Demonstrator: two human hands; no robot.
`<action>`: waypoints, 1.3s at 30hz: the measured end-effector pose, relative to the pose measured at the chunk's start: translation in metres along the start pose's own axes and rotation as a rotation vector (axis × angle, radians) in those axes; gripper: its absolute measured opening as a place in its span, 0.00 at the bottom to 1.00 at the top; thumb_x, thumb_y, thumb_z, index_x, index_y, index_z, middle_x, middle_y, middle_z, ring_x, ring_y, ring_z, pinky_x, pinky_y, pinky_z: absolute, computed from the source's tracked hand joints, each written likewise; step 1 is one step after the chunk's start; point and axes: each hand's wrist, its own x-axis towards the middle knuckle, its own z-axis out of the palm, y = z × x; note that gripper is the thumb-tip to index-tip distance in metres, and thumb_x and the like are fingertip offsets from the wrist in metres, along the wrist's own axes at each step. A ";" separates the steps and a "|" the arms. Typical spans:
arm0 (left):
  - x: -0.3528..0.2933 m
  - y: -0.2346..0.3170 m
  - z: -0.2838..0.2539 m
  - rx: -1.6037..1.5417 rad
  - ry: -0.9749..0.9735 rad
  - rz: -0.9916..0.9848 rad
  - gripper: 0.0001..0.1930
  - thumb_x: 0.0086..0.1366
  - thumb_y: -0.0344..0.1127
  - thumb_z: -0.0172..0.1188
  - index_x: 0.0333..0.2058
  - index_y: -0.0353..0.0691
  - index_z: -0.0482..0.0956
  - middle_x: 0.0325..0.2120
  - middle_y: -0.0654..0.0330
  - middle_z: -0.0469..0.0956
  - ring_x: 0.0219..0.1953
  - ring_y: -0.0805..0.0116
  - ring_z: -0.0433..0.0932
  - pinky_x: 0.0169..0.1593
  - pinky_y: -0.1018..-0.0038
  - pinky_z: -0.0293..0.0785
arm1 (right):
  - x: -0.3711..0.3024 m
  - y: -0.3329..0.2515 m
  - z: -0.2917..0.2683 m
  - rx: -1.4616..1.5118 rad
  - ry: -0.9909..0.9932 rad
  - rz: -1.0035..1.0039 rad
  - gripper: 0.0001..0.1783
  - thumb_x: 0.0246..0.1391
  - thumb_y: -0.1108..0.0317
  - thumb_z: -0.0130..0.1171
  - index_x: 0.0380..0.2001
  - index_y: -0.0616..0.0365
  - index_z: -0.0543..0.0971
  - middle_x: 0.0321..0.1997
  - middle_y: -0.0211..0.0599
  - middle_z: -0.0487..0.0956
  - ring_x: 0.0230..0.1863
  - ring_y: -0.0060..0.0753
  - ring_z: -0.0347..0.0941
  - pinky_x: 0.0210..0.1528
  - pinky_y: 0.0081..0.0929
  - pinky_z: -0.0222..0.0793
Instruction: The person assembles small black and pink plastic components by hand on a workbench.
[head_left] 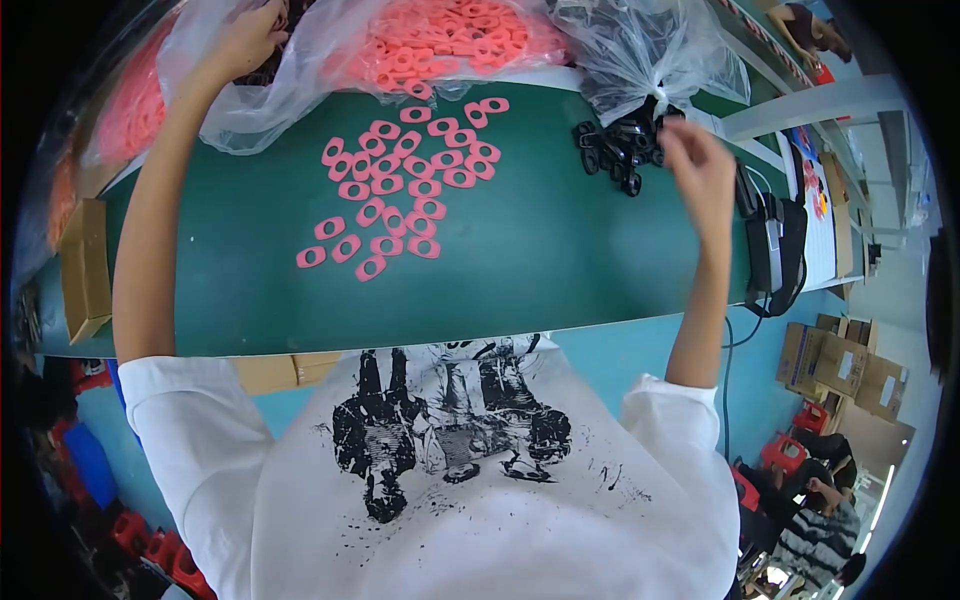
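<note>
My left hand (249, 43) reaches to the far left, at the mouth of a clear plastic bag (240, 118) with dark pieces in it. Its fingers are curled together, and what they hold, if anything, is hidden. On the right, my right hand (700, 165) hovers beside a small pile of black plastic parts (622, 148), its fingertips blurred. These parts lie at the gathered end of another clear bag (650, 65). Between my hands, many flat pink pieces with a hole (388, 184) are scattered over the green table (500, 270).
A large open bag of pink pieces (455, 40) stands at the far edge. Another pink-filled bag (135, 115) and a cardboard box (86, 265) are at the left. A black device with cables (775, 250) sits at the right edge. People are seated behind, lower right.
</note>
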 end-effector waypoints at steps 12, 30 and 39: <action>0.038 0.355 0.056 -0.559 0.241 0.420 0.12 0.58 0.34 0.61 0.39 0.37 0.76 0.37 0.53 0.73 0.42 0.54 0.77 0.43 0.61 0.76 | -0.065 0.012 0.057 -0.391 0.096 0.024 0.22 0.47 0.69 0.70 0.48 0.58 0.79 0.36 0.35 0.76 0.25 0.28 0.66 0.30 0.25 0.67; -0.065 0.395 0.071 -0.676 0.154 0.015 0.29 0.54 0.33 0.68 0.53 0.30 0.69 0.55 0.43 0.68 0.58 0.44 0.68 0.62 0.58 0.65 | -0.077 -0.001 0.066 -0.382 -0.030 -0.216 0.30 0.50 0.70 0.67 0.58 0.58 0.72 0.64 0.48 0.67 0.63 0.52 0.64 0.65 0.44 0.58; -0.105 0.386 0.039 -0.513 0.055 -0.169 0.26 0.50 0.35 0.72 0.46 0.38 0.73 0.41 0.56 0.71 0.41 0.56 0.70 0.41 0.66 0.65 | -0.079 -0.009 0.064 -0.503 -0.008 -0.306 0.14 0.45 0.79 0.67 0.38 0.58 0.81 0.40 0.37 0.80 0.47 0.45 0.73 0.52 0.35 0.66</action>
